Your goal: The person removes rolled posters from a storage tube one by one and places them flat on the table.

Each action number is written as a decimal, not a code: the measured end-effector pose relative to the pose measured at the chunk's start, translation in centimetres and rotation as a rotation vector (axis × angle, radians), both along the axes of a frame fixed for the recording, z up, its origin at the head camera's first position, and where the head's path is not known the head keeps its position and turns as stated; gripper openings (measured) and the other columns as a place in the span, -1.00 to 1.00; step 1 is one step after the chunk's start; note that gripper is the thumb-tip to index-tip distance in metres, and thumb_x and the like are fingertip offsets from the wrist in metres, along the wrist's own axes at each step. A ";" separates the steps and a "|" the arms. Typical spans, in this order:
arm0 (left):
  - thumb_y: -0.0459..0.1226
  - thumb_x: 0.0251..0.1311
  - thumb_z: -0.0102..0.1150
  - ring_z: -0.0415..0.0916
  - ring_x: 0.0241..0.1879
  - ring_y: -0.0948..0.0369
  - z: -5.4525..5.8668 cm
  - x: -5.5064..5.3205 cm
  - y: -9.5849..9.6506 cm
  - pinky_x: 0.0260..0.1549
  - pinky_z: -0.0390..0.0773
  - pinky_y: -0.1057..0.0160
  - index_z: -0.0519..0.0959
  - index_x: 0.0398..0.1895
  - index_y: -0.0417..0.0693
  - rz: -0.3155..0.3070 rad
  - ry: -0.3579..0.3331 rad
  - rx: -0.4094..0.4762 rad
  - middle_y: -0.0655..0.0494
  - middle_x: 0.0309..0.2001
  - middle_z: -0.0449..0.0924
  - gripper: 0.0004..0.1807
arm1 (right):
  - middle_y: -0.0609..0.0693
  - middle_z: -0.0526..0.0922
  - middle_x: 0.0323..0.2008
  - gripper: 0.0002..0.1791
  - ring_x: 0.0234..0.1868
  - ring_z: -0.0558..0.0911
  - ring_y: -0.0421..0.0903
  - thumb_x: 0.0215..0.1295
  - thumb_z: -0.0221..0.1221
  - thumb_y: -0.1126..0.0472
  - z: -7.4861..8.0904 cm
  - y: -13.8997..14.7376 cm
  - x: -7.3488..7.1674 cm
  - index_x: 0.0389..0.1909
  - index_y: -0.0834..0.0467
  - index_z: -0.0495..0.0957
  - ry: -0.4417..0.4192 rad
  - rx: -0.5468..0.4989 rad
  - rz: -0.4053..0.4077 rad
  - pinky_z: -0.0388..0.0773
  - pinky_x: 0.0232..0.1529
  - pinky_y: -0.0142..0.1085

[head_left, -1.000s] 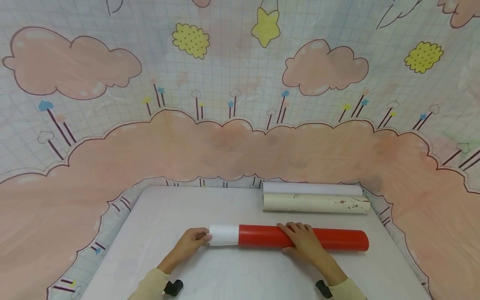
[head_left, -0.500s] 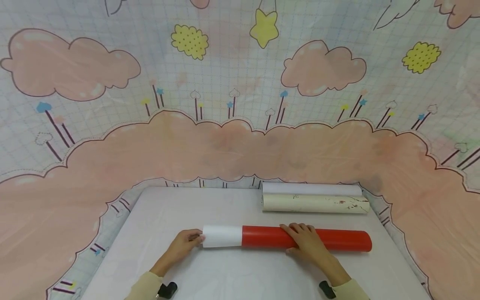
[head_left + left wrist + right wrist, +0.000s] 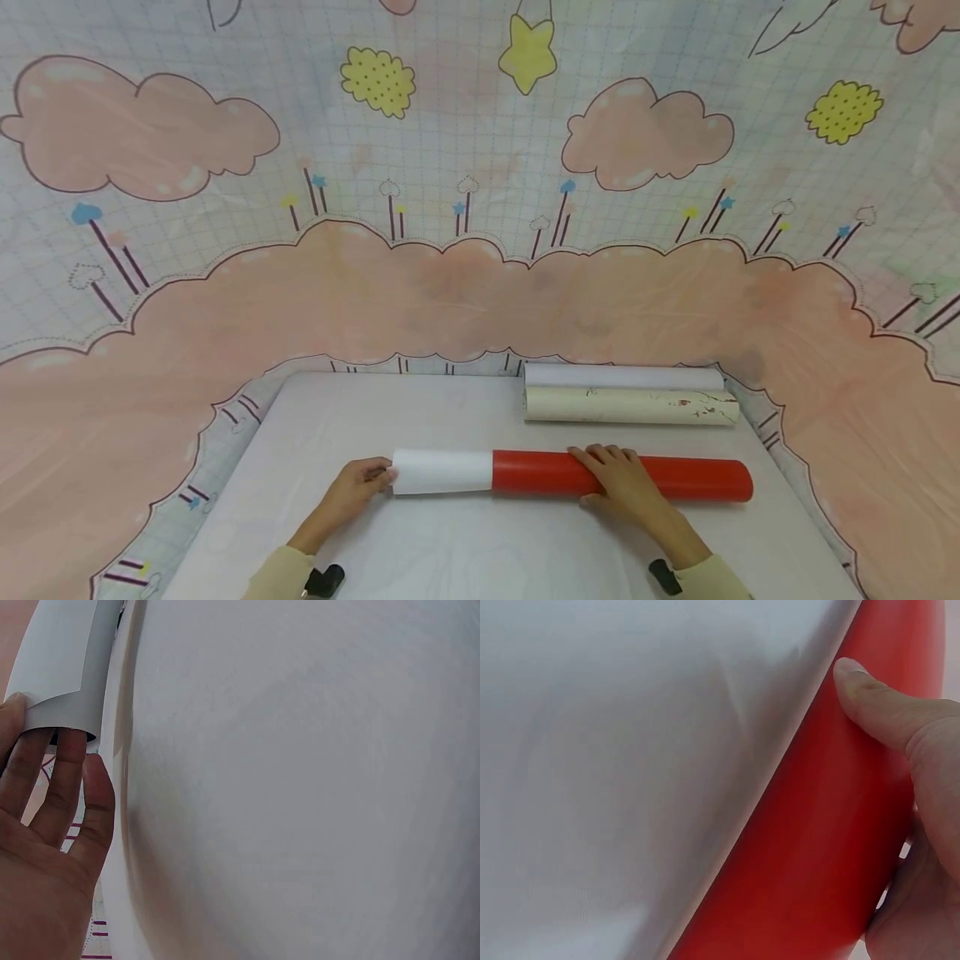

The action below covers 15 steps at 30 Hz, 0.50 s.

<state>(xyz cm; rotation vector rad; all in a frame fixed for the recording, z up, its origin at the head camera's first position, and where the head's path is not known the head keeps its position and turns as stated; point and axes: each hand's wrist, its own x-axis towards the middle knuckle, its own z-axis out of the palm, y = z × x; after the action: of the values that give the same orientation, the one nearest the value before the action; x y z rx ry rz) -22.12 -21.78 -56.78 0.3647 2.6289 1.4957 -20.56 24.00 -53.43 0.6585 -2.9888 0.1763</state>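
- Roughly partway along, as far as one can judge: a fair length of the white roll (image 3: 442, 472) shows beyond the left end of the red roll (image 3: 532, 473), the two lying in one line across the table (image 3: 420, 408).
- Two fingers (image 3: 69, 761) of the left hand (image 3: 352, 490) reach into the white roll's hollow end with the thumb on its outside, a pinch parted by little more than the rolled wall.
- Over the red roll lies the right hand (image 3: 628, 483), its fingers across the top and its thumb on the near side, curved round the roll.
- Apparently what is left is whatever white stretch the red covers; how much that is cannot be told.
- Near its hollow end, the white roll shows a loose edge and corner in the left wrist view.
- Farther back, a cream roll (image 3: 630, 406) lies just beside a second white roll (image 3: 622, 377), neither touched by a hand.
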 end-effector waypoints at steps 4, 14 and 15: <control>-0.10 0.19 0.15 0.53 -0.35 0.43 0.0 -0.1 -0.5 -0.39 0.49 0.42 0.60 -0.15 -0.14 0.013 -0.011 0.001 -0.03 -0.22 0.67 -0.69 | -0.02 0.51 0.09 -0.17 0.11 0.45 0.02 -0.04 0.34 -0.17 0.1 0.4 -0.1 0.30 -0.17 0.26 0.003 0.011 0.001 0.32 0.16 0.10; -0.08 0.16 0.18 0.54 -0.31 0.36 0.5 -0.6 -2.2 -0.35 0.50 0.42 0.60 -0.15 -0.12 0.096 -0.038 -0.033 0.02 -0.20 0.66 -0.67 | 0.00 0.52 0.07 -0.14 0.08 0.47 0.07 -0.10 0.36 -0.18 0.5 1.5 -0.2 0.29 -0.15 0.28 0.044 0.030 -0.009 0.36 0.11 0.10; -0.09 0.16 0.18 0.54 -0.31 0.36 0.6 -0.6 -2.4 -0.35 0.50 0.42 0.59 -0.15 -0.13 0.098 -0.039 -0.037 0.01 -0.20 0.66 -0.67 | 0.00 0.52 0.07 -0.14 0.08 0.47 0.06 -0.10 0.36 -0.18 0.5 1.6 -0.2 0.29 -0.15 0.28 0.040 0.031 -0.009 0.36 0.12 0.10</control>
<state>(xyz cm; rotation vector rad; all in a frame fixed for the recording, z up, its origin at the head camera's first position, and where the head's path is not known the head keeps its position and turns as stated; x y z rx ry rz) -22.75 -24.15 -56.20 0.2041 2.6753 1.4639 -20.76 25.58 -52.90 0.6433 -2.9615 0.1159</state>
